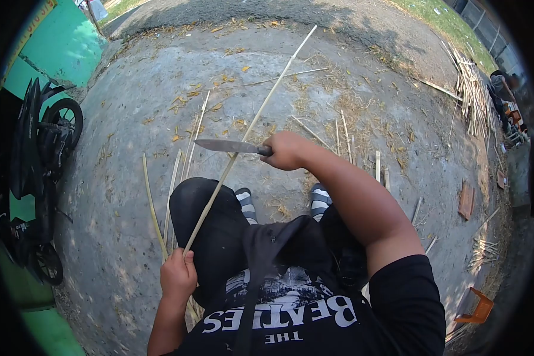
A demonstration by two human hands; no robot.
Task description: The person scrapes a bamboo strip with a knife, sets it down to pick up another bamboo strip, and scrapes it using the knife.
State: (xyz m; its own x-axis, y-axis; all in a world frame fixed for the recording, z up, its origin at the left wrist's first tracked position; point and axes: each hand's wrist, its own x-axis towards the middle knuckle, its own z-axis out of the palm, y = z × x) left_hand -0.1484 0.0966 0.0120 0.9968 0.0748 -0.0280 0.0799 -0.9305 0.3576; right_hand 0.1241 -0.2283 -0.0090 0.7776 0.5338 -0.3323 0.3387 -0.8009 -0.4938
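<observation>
My left hand (178,274) is closed around the lower end of a long, thin bamboo strip (277,81), which slants up and away to the right past my knee. In my right hand (286,151) is a knife (226,146), gripped by its dark handle. Its broad blade points left and crosses the strip at about its middle; whether the edge touches the strip I cannot tell. Several more bamboo strips (152,204) lie beside my left leg, near the left hand.
A motorcycle (38,142) stands at the left by a green wall (71,44). Loose bamboo pieces and dry leaves litter the concrete ground (118,196). At the right are a bamboo pile (476,98), a brown block (466,200), an orange plastic object (476,307) and a person (504,89).
</observation>
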